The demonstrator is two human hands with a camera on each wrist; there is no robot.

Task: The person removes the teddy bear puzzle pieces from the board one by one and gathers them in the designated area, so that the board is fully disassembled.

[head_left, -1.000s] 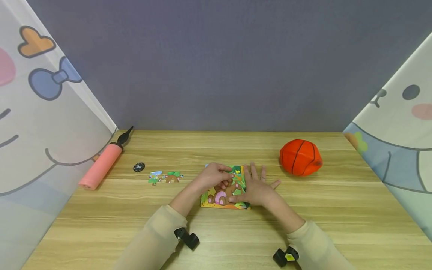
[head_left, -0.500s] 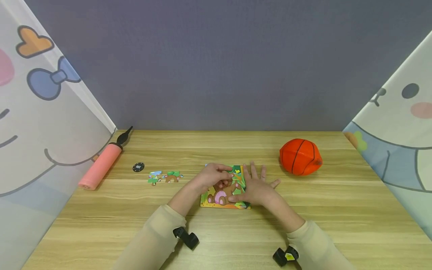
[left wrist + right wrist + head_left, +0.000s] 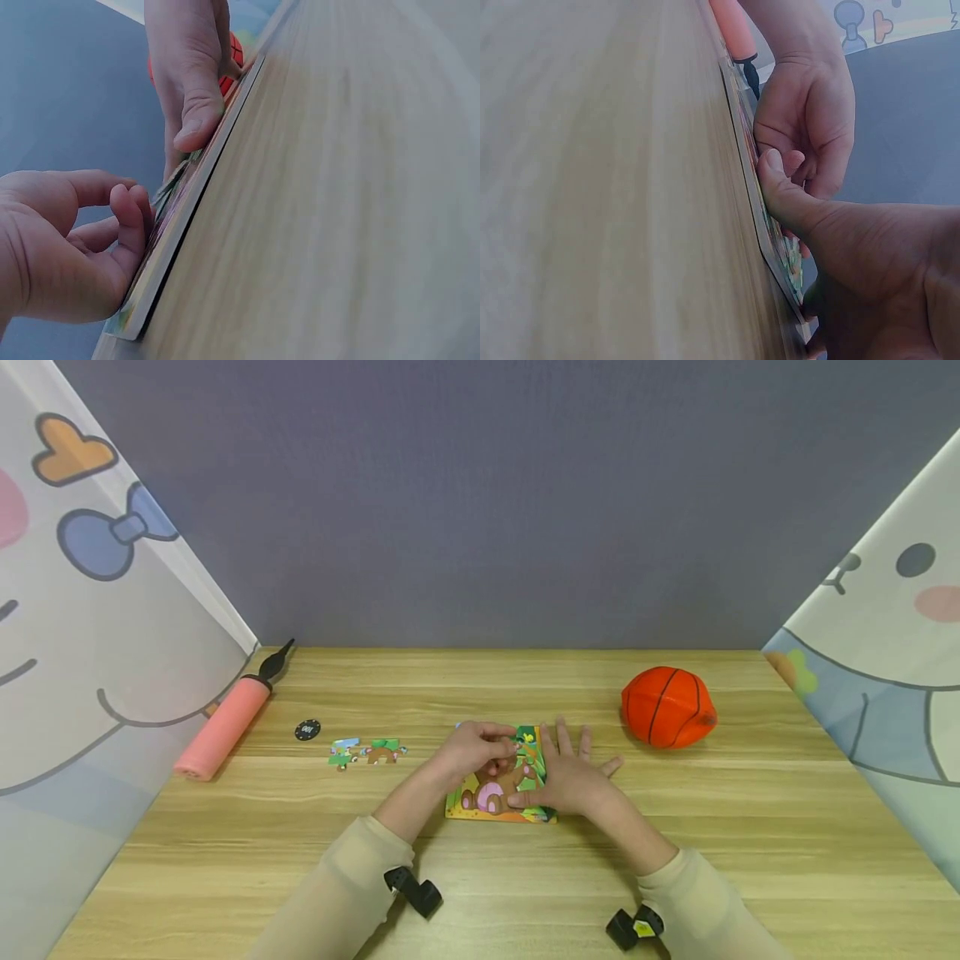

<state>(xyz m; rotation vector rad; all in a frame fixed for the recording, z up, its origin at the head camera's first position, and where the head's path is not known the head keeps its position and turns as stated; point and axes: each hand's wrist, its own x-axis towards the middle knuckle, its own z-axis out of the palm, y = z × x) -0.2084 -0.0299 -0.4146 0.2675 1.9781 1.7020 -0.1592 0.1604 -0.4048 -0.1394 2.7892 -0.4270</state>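
A bear jigsaw puzzle (image 3: 491, 799) lies flat on the table in the head view, partly covered by both hands. My left hand (image 3: 474, 752) is over its upper left part with fingers curled, pinching a puzzle piece at the fingertips. That puzzle piece (image 3: 171, 184) shows as a tilted edge in the left wrist view; much of it is hidden. My right hand (image 3: 573, 779) is spread over the puzzle's right edge, its thumb resting on the picture and the other fingers straight. In the right wrist view, its thumb (image 3: 786, 196) extends along the puzzle's surface.
Several loose puzzle pieces (image 3: 383, 752) lie left of the puzzle. A black round chip (image 3: 307, 730) and a pink hand pump (image 3: 227, 727) are farther left. At the right sits a dented red ball (image 3: 667, 707). A grey panel (image 3: 495, 510) stands behind the table.
Both hands keep nearly the same place on the puzzle. The loose pieces, chip, pump and ball have not moved on the table; the head view has shifted very slightly.
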